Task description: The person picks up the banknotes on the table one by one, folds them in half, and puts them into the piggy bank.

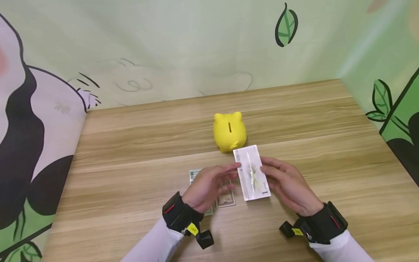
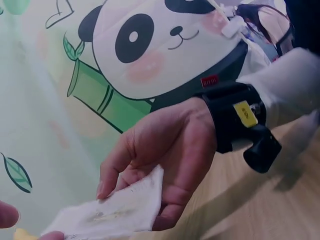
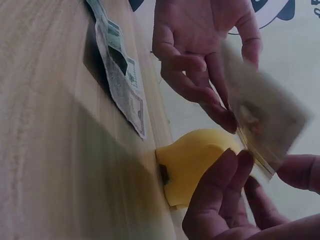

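Note:
Both hands hold a pale banknote (image 1: 251, 174) just above the table, in front of a yellow piggy bank (image 1: 230, 131). My left hand (image 1: 209, 185) pinches its left edge, thumb on the upper face and fingers beneath, as the left wrist view shows. At the opposite edge my right hand (image 1: 291, 183) grips the note between thumb and fingers. A dark "1" is printed near the note's lower corner. Under my left hand lie a brownish banknote (image 1: 226, 199) and a greenish banknote (image 1: 195, 174), both partly hidden. In the right wrist view the held banknote (image 3: 270, 117) looks blurred.
The piggy bank stands upright, its coin slot (image 1: 230, 127) facing up. Everything rests on a wood-grain table (image 1: 137, 182). Printed cloth walls (image 1: 183, 47) with a panda and leaves border its back and sides. In the right wrist view, the loose notes (image 3: 120, 75) lie slightly raised and creased.

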A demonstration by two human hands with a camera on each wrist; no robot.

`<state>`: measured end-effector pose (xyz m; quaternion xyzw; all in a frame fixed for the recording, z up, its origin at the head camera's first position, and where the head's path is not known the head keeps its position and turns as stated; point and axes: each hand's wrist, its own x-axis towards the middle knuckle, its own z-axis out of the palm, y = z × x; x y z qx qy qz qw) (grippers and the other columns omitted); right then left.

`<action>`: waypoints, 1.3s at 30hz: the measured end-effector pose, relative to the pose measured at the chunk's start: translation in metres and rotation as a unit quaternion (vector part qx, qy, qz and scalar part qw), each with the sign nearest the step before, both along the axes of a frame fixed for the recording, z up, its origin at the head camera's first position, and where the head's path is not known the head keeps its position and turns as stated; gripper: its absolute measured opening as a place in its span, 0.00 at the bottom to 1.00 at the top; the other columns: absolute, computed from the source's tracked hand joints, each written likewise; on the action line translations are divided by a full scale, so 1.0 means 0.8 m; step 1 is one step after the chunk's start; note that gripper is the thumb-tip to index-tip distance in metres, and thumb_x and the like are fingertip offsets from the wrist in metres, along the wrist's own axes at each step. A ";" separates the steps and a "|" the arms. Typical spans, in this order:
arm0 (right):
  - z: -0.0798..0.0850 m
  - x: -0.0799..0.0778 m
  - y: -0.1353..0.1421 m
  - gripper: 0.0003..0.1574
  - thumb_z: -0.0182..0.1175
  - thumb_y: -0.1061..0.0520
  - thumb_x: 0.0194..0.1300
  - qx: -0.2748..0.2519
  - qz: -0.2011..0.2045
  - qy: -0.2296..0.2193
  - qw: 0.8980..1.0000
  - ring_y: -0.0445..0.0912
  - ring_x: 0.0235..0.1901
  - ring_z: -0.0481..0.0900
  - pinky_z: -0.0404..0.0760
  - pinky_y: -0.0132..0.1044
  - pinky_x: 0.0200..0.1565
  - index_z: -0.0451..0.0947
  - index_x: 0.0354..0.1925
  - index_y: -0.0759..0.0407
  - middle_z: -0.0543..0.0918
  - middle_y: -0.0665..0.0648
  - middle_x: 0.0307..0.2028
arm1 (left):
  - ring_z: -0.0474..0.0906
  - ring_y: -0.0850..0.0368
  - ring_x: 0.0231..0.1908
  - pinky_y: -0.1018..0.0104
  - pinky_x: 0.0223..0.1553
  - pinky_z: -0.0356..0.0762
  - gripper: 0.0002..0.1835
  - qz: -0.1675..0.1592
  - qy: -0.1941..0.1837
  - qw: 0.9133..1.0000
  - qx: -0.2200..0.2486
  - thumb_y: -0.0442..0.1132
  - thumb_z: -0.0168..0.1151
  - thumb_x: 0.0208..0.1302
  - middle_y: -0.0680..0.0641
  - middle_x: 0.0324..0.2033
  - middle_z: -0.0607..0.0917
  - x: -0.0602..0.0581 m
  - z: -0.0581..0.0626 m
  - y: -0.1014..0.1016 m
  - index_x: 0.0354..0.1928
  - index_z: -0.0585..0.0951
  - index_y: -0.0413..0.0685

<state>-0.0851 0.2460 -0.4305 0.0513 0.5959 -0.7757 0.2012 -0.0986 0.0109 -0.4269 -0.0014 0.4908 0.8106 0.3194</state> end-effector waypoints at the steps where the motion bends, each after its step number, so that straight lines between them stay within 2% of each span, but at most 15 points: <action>1: 0.001 -0.001 -0.001 0.34 0.54 0.59 0.72 0.004 0.000 -0.002 1.000 0.52 0.56 0.71 0.80 0.34 0.50 0.56 0.68 0.73 0.70 0.64 0.61 | 0.66 0.44 0.58 0.45 0.62 0.65 0.23 0.006 0.006 1.000 -0.002 0.39 0.49 0.71 0.43 0.61 0.75 -0.001 0.002 0.000 0.60 0.72 0.30; 4: 0.004 -0.005 -0.005 0.33 0.55 0.59 0.71 0.012 0.002 -0.001 1.000 0.53 0.54 0.73 0.81 0.35 0.49 0.59 0.66 0.74 0.73 0.62 0.57 | 0.68 0.44 0.56 0.39 0.63 0.62 0.20 0.022 0.029 0.999 -0.013 0.38 0.51 0.70 0.43 0.59 0.77 -0.005 0.007 0.002 0.56 0.76 0.29; 7: 0.010 -0.012 -0.007 0.30 0.55 0.59 0.71 0.026 -0.001 0.004 1.000 0.53 0.53 0.74 0.82 0.36 0.49 0.62 0.65 0.74 0.75 0.61 0.56 | 0.70 0.45 0.54 0.38 0.62 0.63 0.18 0.032 0.060 0.997 -0.031 0.36 0.54 0.68 0.43 0.59 0.77 -0.010 0.013 0.002 0.54 0.77 0.30; 10: 0.017 -0.022 -0.010 0.28 0.55 0.59 0.71 0.037 -0.004 0.016 0.999 0.52 0.51 0.76 0.82 0.36 0.47 0.65 0.63 0.73 0.78 0.59 0.53 | 0.73 0.47 0.52 0.44 0.59 0.69 0.18 0.046 0.090 0.994 -0.050 0.34 0.56 0.67 0.43 0.56 0.78 -0.017 0.017 0.003 0.55 0.78 0.33; 12: 0.023 -0.030 -0.012 0.27 0.56 0.59 0.71 0.040 -0.005 0.024 0.999 0.52 0.49 0.76 0.83 0.35 0.45 0.66 0.63 0.73 0.79 0.58 0.51 | 0.75 0.48 0.49 0.47 0.56 0.72 0.17 0.068 0.101 0.991 -0.054 0.32 0.57 0.65 0.41 0.53 0.80 -0.022 0.018 0.002 0.55 0.77 0.34; 17: 0.037 -0.052 -0.021 0.27 0.57 0.60 0.70 0.033 -0.005 0.040 0.999 0.52 0.48 0.77 0.83 0.34 0.44 0.68 0.62 0.72 0.80 0.57 0.50 | 0.78 0.48 0.44 0.51 0.50 0.77 0.12 0.122 0.113 0.985 -0.046 0.28 0.59 0.62 0.40 0.46 0.81 -0.038 0.023 0.001 0.48 0.74 0.36; 20: 0.042 -0.064 -0.026 0.26 0.57 0.60 0.69 0.025 -0.008 0.048 0.999 0.52 0.48 0.76 0.83 0.34 0.44 0.69 0.61 0.72 0.80 0.58 0.49 | 0.78 0.49 0.43 0.58 0.46 0.79 0.13 0.139 0.113 0.983 -0.038 0.28 0.59 0.62 0.43 0.44 0.81 -0.049 0.026 -0.001 0.49 0.72 0.39; 24: 0.045 -0.077 -0.031 0.24 0.57 0.61 0.69 0.013 -0.009 0.054 0.998 0.52 0.48 0.76 0.82 0.34 0.44 0.70 0.60 0.71 0.80 0.57 0.48 | 0.77 0.48 0.45 0.64 0.43 0.81 0.17 0.139 0.110 0.984 -0.022 0.30 0.58 0.64 0.45 0.43 0.82 -0.062 0.028 -0.003 0.54 0.73 0.37; 31: 0.045 -0.090 -0.036 0.20 0.57 0.62 0.69 -0.022 -0.030 0.048 0.998 0.49 0.45 0.76 0.82 0.33 0.41 0.74 0.57 0.67 0.81 0.55 0.45 | 0.77 0.46 0.46 0.65 0.41 0.82 0.19 0.129 0.120 0.984 -0.016 0.31 0.58 0.65 0.45 0.43 0.83 -0.079 0.025 -0.003 0.57 0.74 0.32; 39: 0.045 -0.089 -0.036 0.20 0.58 0.63 0.68 -0.035 -0.039 0.054 0.997 0.50 0.45 0.77 0.83 0.33 0.42 0.74 0.57 0.68 0.81 0.56 0.45 | 0.78 0.46 0.45 0.64 0.40 0.83 0.17 0.117 0.119 0.984 -0.053 0.29 0.59 0.65 0.42 0.44 0.83 -0.082 0.021 0.002 0.56 0.76 0.32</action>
